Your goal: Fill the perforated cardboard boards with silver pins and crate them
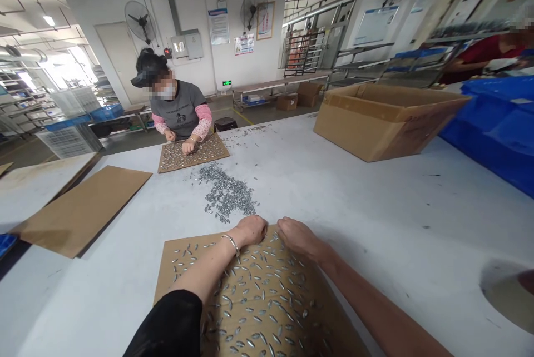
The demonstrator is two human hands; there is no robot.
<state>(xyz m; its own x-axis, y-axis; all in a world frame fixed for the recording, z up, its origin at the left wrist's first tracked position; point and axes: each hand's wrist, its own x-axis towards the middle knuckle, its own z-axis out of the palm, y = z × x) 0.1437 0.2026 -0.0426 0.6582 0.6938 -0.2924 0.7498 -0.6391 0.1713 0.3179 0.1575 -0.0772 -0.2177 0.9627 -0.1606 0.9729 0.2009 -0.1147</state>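
Observation:
A brown cardboard sheet (175, 268) lies flat on the white table in front of me, strewn with several small silvery metal pieces (258, 301). My left hand (251, 229) rests with curled fingers on the sheet's far edge, a bracelet on its wrist. My right hand (297, 236) lies palm down beside it, fingers bent onto the same edge. Just beyond both hands sits a loose pile of the same metal pieces (227, 194) on the table. Whether either hand pinches a piece is hidden.
Across the table a seated person (177, 107) works over another piece-covered cardboard sheet (194, 152). A bare cardboard sheet (83, 209) lies at left, an open carton (384, 120) at back right, blue crates (500, 123) at far right. Another person (492, 51) stands behind them.

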